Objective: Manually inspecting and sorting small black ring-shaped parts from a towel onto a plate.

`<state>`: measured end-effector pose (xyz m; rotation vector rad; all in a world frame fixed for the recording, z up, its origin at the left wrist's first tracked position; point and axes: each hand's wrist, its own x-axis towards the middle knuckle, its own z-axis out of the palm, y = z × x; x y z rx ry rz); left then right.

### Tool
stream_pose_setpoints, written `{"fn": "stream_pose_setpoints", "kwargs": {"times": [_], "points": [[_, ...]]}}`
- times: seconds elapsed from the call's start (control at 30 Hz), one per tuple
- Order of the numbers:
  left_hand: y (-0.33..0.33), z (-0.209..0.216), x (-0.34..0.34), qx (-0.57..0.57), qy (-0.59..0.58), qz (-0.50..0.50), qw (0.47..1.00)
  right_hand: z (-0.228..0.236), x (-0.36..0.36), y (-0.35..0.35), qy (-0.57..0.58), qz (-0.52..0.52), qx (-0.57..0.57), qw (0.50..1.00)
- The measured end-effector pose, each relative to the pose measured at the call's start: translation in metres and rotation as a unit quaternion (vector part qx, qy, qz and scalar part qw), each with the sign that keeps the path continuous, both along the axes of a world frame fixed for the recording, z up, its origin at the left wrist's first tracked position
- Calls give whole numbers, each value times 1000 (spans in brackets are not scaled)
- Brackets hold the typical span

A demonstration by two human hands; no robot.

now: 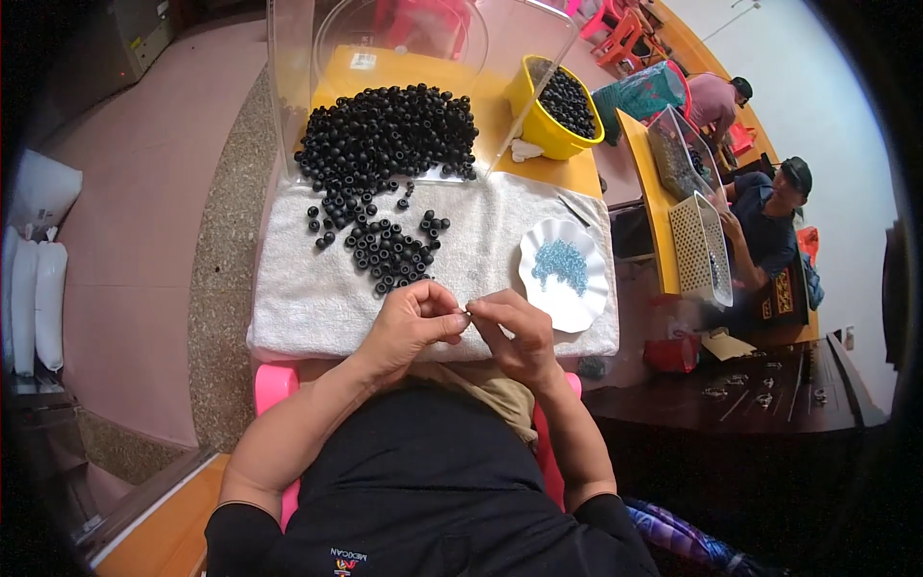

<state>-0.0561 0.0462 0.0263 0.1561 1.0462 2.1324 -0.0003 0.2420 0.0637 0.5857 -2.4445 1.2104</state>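
Both hands meet over the near edge of a white towel point(298, 308). My left hand point(415, 322) is closed, thumb and forefinger pinched together. Opposite it, my right hand point(514, 332) also pinches, its fingertips almost touching the left ones. A tiny item sits between the fingertips, too small to name. Just beyond my left hand lies a loose cluster of round black beads point(389, 252) with holes. A larger heap of the same beads point(385, 130) spreads behind it. Right of my right hand, a white scalloped plate point(577, 313) holds small clear-blue pieces point(560, 264).
A clear plastic box point(524, 106) lies around the large heap. At the back right stands a yellow tub point(558, 142) of black beads. A thin pointed tool point(577, 210) rests on the towel. Two people sit at the right, one by a cream basket point(700, 245).
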Motion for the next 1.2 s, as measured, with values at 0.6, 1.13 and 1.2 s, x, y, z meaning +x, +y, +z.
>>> {"fn": "stream_pose_setpoints", "kwargs": {"times": [0.6,1.13,1.2], "points": [[6,-6,5,-37,68,8,997,-5,16,-3,-71,-77,-33,994],[6,-9,7,-78,84,-10,993,9,7,9,-166,-8,-20,986],[7,-9,7,-82,87,-11,993,4,7,11,-154,-5,-31,987]]}}
